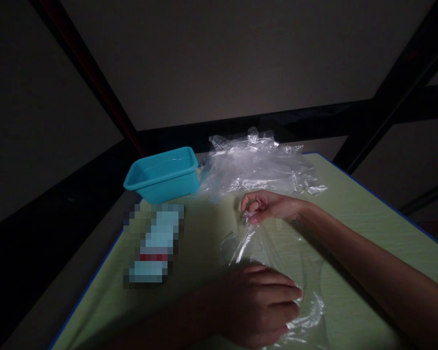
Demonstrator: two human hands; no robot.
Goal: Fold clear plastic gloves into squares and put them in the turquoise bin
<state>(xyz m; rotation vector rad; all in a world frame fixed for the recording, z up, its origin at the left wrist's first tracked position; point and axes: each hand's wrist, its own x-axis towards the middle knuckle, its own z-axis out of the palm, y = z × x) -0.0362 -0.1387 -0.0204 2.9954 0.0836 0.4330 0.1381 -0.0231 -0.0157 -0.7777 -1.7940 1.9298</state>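
Note:
My right hand (261, 206) pinches one gathered end of a thin, clear plastic film (257, 245), lifting it a little above the table. From that pinch the film fans out toward me in creases. Lower down, my left hand (261, 304) lies palm down over the film, fingers stretched out and close together. Its thumb and palm are hidden. I cannot tell whether the film is a bag, a glove or a sheet. Beyond my right hand lies a loose heap of similar clear plastic pieces (255, 167), some with rounded, finger-like tips.
A turquoise plastic basket (173, 182) stands at the table's back left corner, beside the heap. Nearer me on the left lies a pixelated light-blue oblong object (156, 243) with a red band. The green table (354, 218) has blue edging; a wall rises behind it.

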